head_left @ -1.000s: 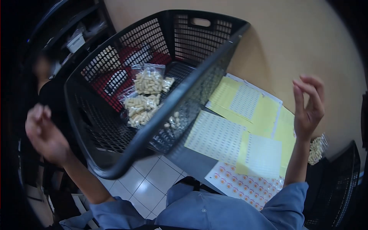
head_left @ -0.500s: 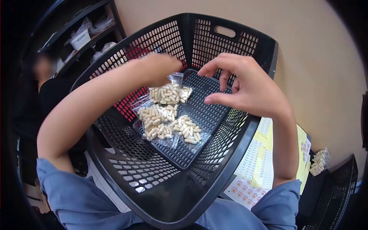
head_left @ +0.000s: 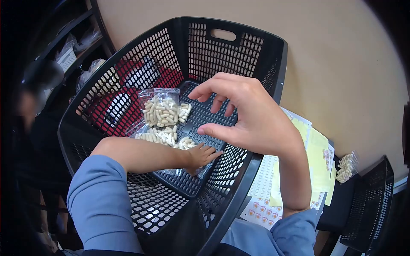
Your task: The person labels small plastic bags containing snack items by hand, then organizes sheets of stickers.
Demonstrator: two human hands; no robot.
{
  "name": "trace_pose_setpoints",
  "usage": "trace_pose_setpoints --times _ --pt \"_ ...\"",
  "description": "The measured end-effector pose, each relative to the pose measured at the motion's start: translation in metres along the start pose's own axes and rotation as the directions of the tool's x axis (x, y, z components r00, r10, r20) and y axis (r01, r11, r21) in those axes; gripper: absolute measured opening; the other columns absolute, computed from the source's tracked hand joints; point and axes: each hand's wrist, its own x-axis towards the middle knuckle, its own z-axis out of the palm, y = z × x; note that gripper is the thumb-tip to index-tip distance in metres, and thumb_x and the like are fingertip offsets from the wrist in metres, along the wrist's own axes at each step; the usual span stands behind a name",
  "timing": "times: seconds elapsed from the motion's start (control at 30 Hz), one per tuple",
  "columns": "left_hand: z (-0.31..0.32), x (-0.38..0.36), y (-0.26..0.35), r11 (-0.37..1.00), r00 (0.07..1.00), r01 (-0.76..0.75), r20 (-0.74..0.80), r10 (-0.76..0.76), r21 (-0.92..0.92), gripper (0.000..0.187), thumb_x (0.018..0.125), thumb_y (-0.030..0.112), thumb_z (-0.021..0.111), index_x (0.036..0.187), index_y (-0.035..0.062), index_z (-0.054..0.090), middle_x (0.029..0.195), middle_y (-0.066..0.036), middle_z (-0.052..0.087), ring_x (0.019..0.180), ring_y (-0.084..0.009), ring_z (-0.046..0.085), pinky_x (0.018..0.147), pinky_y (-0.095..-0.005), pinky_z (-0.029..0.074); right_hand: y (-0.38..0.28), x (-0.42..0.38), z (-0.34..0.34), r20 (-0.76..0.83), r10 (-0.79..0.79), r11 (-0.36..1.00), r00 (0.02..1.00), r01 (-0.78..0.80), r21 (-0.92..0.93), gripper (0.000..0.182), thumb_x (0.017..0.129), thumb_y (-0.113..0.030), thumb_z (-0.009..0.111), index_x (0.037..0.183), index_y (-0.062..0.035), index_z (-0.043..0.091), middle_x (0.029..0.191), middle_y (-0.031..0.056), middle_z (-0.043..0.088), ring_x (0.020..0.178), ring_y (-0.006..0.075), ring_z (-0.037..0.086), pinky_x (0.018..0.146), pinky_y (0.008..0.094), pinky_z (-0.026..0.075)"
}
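Note:
A black perforated basket holds several clear zip bags of pale capsules on its floor. Down inside the basket, my left hand has its fingers spread over the nearer bags and partly covers them. My right hand hovers above the basket's right side, curved, with thumb and fingers apart and nothing between them.
Label sheets and yellow paper lie right of the basket. Beyond them are another bag of capsules and a second black basket. Shelves with a white basket and a person in dark clothes are at the left.
My left hand has moved down and right, from the far bags to the nearer ones, and its fingers now spread. My right hand keeps its curved shape. The view has shifted, moving the basket left.

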Motion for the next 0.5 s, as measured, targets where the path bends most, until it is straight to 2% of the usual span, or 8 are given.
trace_pose_setpoints --times 0.17,0.2,0.27,0.33,0.4,0.47,0.5 --pt "-0.008 0.0 -0.01 0.977 0.998 0.004 -0.057 -0.017 -0.215 0.126 0.041 0.033 0.082 0.131 -0.0041 0.001 0.121 -0.02 0.032 0.113 -0.0344 0.034 0.093 -0.0427 0.031 0.002 -0.001 0.001 -0.046 -0.015 0.999 0.999 0.017 0.03 0.031 0.06 -0.008 0.064 0.088 0.0033 0.058 0.08 0.0136 0.056 0.067 0.0229 0.057 0.063 0.0304 0.048" --pt "-0.013 -0.003 -0.016 0.977 0.998 0.004 -0.056 -0.016 -0.213 0.126 0.041 0.033 0.082 0.131 -0.0041 0.001 0.121 -0.02 0.032 0.113 -0.0344 0.034 0.093 -0.0427 0.031 0.003 -0.001 0.001 -0.068 -0.037 0.999 0.997 0.039 0.032 0.03 0.06 -0.007 0.064 0.088 0.0033 0.058 0.08 0.0131 0.057 0.067 0.022 0.057 0.062 0.03 0.048" --pt "-0.024 -0.011 -0.034 0.894 0.966 -0.04 -0.247 -0.081 -0.447 0.123 0.043 0.028 0.081 0.129 -0.0066 -0.001 0.116 -0.023 0.034 0.109 -0.0363 0.035 0.093 -0.0405 0.031 0.004 -0.001 0.002 -0.12 -0.036 0.998 0.992 0.042 0.054 0.028 0.061 -0.007 0.064 0.086 0.0025 0.058 0.079 0.0119 0.057 0.067 0.0202 0.057 0.061 0.0286 0.048" --pt "-0.026 -0.005 -0.061 0.697 0.971 0.097 -0.085 -0.223 -0.711 0.123 0.045 0.026 0.08 0.128 -0.009 -0.003 0.116 -0.025 0.034 0.108 -0.035 0.037 0.093 -0.0372 0.032 0.005 -0.003 0.002 -0.173 -0.029 0.996 0.985 0.043 0.075 0.026 0.061 -0.006 0.065 0.085 0.0017 0.058 0.078 0.0108 0.057 0.067 0.0184 0.057 0.06 0.0272 0.047" --pt "-0.01 -0.002 -0.096 0.447 0.931 -0.045 -0.2 -0.306 -0.893 0.122 0.048 0.027 0.079 0.128 -0.0084 -0.006 0.116 -0.025 0.036 0.105 -0.0308 0.041 0.092 -0.0336 0.033 0.008 -0.005 0.001 -0.42 -0.156 0.985 0.894 0.17 -0.002 0.03 0.062 -0.001 0.068 0.09 -0.0032 0.058 0.084 0.004 0.057 0.073 0.0106 0.054 0.06 0.0219 0.044" --pt "-0.007 0.001 -0.127 0.601 0.783 -0.129 -0.453 -0.426 -0.789 0.119 0.053 0.027 0.076 0.129 -0.0069 -0.008 0.114 -0.023 0.039 0.101 -0.0293 0.044 0.092 -0.0341 0.034 0.012 -0.012 0.001 -0.586 -0.109 0.974 0.803 0.205 0.1 0.024 0.07 0.002 0.063 0.093 -0.0007 0.055 0.084 0.0039 0.056 0.079 0.0091 0.052 0.066 0.0205 0.043" --pt "-0.018 -0.007 -0.136 0.596 0.736 -0.095 -0.459 -0.498 -0.797 0.116 0.056 0.027 0.075 0.129 -0.0062 -0.009 0.114 -0.023 0.04 0.103 -0.0297 0.043 0.093 -0.0354 0.033 0.016 -0.015 0.002 -0.665 -0.079 0.963 0.742 0.229 0.142 0.022 0.068 0.001 0.063 0.089 -0.0016 0.056 0.084 0.0044 0.055 0.076 0.0101 0.053 0.063 0.0214 0.044"
